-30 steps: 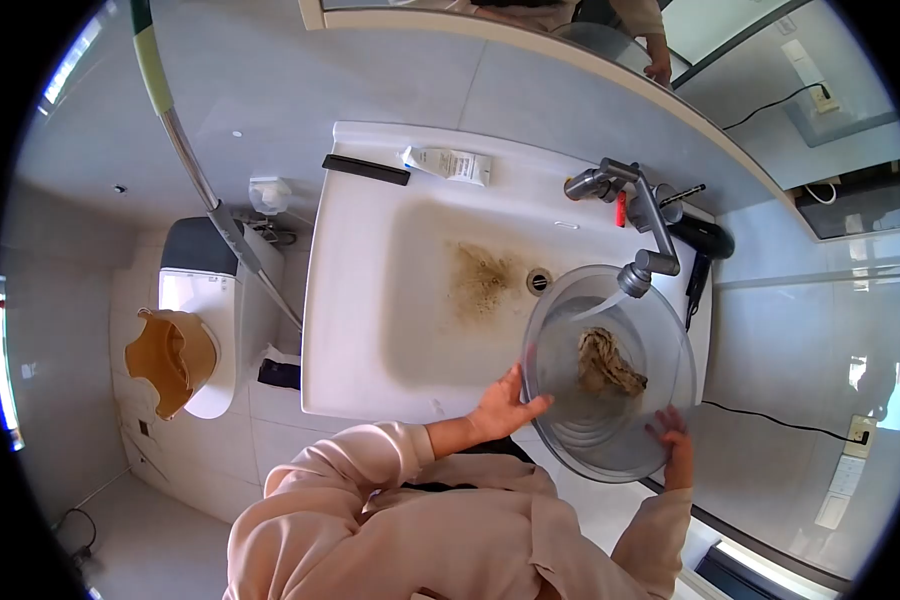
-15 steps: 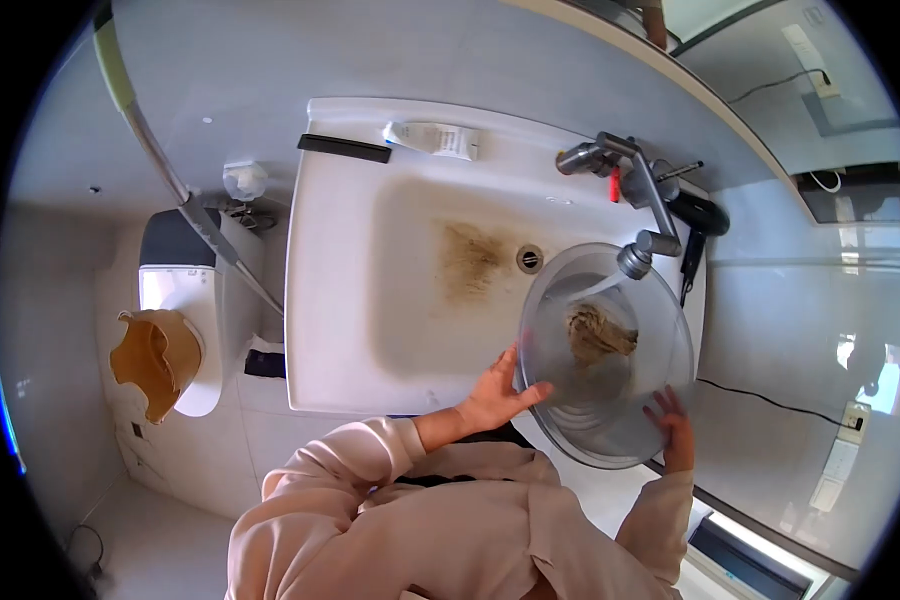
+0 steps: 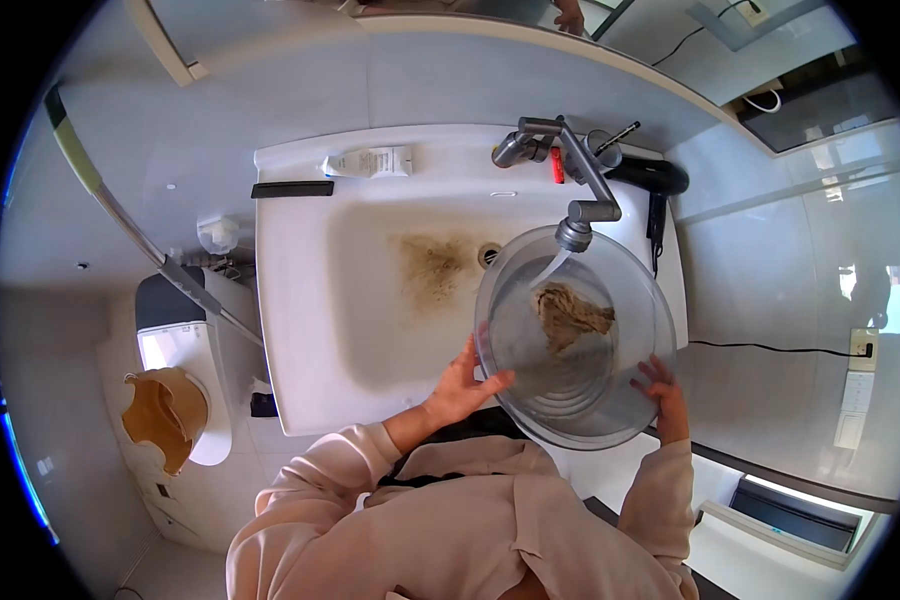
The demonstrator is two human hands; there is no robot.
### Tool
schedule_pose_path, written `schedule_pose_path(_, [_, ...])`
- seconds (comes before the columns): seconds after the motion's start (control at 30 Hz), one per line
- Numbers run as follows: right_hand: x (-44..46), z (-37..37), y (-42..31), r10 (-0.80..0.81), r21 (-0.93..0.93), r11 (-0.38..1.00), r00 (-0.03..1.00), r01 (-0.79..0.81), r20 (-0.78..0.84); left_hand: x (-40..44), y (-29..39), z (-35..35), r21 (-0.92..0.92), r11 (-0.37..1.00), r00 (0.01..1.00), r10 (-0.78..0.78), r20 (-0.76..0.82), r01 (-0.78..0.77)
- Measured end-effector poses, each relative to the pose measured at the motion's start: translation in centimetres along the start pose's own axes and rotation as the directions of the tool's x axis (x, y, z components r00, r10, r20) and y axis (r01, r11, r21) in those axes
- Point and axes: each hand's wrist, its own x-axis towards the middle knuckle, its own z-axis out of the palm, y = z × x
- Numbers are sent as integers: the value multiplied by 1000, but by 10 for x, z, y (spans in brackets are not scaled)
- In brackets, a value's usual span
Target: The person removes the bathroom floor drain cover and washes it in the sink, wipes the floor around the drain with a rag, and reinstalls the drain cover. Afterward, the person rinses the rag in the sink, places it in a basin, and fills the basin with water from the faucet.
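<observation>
A clear plastic basin (image 3: 640, 300) is tilted between my hands over the right side of the sink. From the left, my left hand (image 3: 462, 385) grips its rim with the thumb on top. My right hand (image 3: 664, 396) holds the opposite side, fingers bent against the wall. Inside lies a crumpled, wet brown cloth (image 3: 568, 318) with some water. The grey faucet (image 3: 574, 233) hangs just above the basin's far rim, and a stream of water runs from it into the basin.
The white sink (image 3: 355, 300) has a brown dirty patch (image 3: 435, 268) beside its drain (image 3: 489, 256). On its back ledge lie a white tube (image 3: 370, 162), a black comb-like strip (image 3: 292, 189) and a black hair dryer (image 3: 650, 176). A toilet (image 3: 215, 365) stands left.
The view has shifted, so the sink and basin appear further left. Both hands keep hold of the basin, and water still runs into it. The cloth looks slightly more spread out.
</observation>
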Motion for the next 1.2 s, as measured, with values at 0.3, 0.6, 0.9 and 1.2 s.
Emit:
schedule_pose_path(0.3, [3,-4,9,-28,13,1000,1000,28,-10,17,28,-11,17,974,974,-228,10,228])
schedule_pose_path(0.6, [4,8,-8,-37,-188,981,999,40,17,37,3,-21,-299,843,894,-426,136,447])
schedule_pose_path(0.9, [78,77,-61,-371,-166,916,929,366,4,18,27,-60,-403,867,913,-379,-154,292])
schedule_pose_path(1.2, [257,207,-132,10,-43,999,838,16,546,16,37,-79,-437,881,850,-363,-382,180])
